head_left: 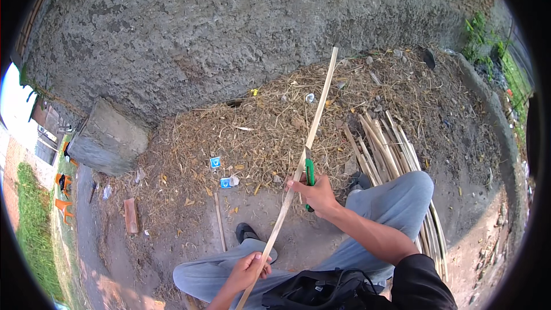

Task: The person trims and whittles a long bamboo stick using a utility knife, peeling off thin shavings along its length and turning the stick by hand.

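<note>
L hand [248, 270] grips bamboo strip [298, 166] low; R hand [315, 194], clenched on green-handled knife [309, 173], sits farther up strip, long axis running away.

dirt ground [287, 229] | straw litter [258, 132] | bamboo strip pile [390, 149] | brick [131, 215]

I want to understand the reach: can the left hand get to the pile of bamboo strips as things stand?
Probably not easily: the left hand holds the long strip, and the pile of bamboo strips lies beyond the right knee.
</note>
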Motion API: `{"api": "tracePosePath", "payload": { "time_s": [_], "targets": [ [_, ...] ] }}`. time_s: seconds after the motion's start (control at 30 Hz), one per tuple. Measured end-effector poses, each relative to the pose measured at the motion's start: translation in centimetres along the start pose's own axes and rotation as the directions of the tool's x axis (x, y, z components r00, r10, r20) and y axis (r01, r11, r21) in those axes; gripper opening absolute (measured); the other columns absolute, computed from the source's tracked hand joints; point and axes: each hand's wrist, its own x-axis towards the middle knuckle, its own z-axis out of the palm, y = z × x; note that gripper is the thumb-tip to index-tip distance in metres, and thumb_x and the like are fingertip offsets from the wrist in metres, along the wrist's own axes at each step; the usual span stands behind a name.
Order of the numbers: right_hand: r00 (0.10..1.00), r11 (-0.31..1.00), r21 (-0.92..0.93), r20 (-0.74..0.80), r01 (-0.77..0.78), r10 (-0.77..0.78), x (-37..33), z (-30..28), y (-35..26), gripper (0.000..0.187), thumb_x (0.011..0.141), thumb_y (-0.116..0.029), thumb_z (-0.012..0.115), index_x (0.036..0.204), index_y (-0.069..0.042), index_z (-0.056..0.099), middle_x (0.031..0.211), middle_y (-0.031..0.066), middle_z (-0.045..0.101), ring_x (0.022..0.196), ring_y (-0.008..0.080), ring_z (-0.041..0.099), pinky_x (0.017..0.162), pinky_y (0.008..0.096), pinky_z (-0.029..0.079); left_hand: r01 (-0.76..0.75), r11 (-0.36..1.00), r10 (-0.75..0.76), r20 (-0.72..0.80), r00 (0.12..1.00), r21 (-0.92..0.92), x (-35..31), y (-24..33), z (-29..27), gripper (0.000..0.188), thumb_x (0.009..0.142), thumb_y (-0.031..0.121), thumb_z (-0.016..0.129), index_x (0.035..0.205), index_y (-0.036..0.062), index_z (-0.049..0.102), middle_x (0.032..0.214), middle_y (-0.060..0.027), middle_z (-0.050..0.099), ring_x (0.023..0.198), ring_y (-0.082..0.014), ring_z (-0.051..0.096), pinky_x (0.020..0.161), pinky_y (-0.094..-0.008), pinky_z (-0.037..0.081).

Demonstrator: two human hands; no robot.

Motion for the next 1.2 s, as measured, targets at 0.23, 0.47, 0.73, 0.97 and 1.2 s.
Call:
{"api": "tracePosePath", "payload": {
  "time_s": [0.23,0.47,0.73,0.97,1.2],
  "targets": [
    [0.996,0.994,-0.085,-0.036,0.074,-0.077,-0.7,1.1,2.2,0.017,0.086,-0.017,0.075,0.086,0.000,0.070,0.069,0.0012,0.065,0.046,0.0033,0.043,0.041,0.0238,0.030,-0.367,0.859,0.403,-0.028,0.915,0.358,5.7,3.8,1.3,0.035,0.106,0.023,0.040,0.129,-0.0028,0.047,0.102,-0.0120,0.065,0.084,-0.0148,0.063,0.073,-0.0274,0.051],
    [0.870,0.633,-0.633,0.140,0.446,-0.473,-1.0,-0.2,1.4,0.035,0.093,-0.020,0.063,0.120,0.002,0.062,0.070,0.0116,0.064,0.056,0.0223,0.058,0.056,0.0366,0.046,0.093,0.843,-0.033,0.121,0.992,-0.530,8.1,5.7,1.1,0.024,0.104,0.022,0.041,0.111,0.0010,0.052,0.071,-0.0011,0.045,0.046,-0.0068,0.035,0.044,-0.0215,0.030],
    [0.862,0.278,-0.840,0.360,0.465,-0.356,-2.8,-0.4,1.5,0.041,0.092,-0.024,0.063,0.127,-0.004,0.059,0.080,0.0148,0.067,0.060,0.0326,0.064,0.055,0.0408,0.050,0.123,0.710,0.042,0.216,0.976,-0.694,9.7,3.1,-0.2,0.021,0.104,0.022,0.040,0.103,0.0051,0.052,0.069,0.0019,0.039,0.046,-0.0062,0.032,0.043,-0.0216,0.028],
    [0.790,0.213,-0.791,0.464,0.573,-0.400,-2.6,-0.2,3.1,0.035,0.090,-0.024,0.066,0.120,-0.008,0.063,0.073,0.0120,0.065,0.055,0.0334,0.062,0.050,0.0425,0.049,0.077,0.722,0.048,0.161,0.986,-0.688,8.9,2.8,0.2,0.020,0.103,0.022,0.043,0.104,0.0043,0.052,0.069,0.0018,0.040,0.045,-0.0053,0.030,0.041,-0.0215,0.026],
    [0.769,0.155,-0.794,0.489,0.588,-0.411,-3.1,0.3,3.1,0.031,0.091,-0.030,0.065,0.112,-0.007,0.065,0.065,0.0088,0.062,0.048,0.0298,0.060,0.041,0.0418,0.046,0.050,0.724,0.026,0.100,0.995,-0.688,8.6,2.3,0.5,0.021,0.103,0.022,0.043,0.103,0.0041,0.054,0.068,0.0017,0.039,0.045,-0.0056,0.031,0.042,-0.0217,0.026]
  ]
}}
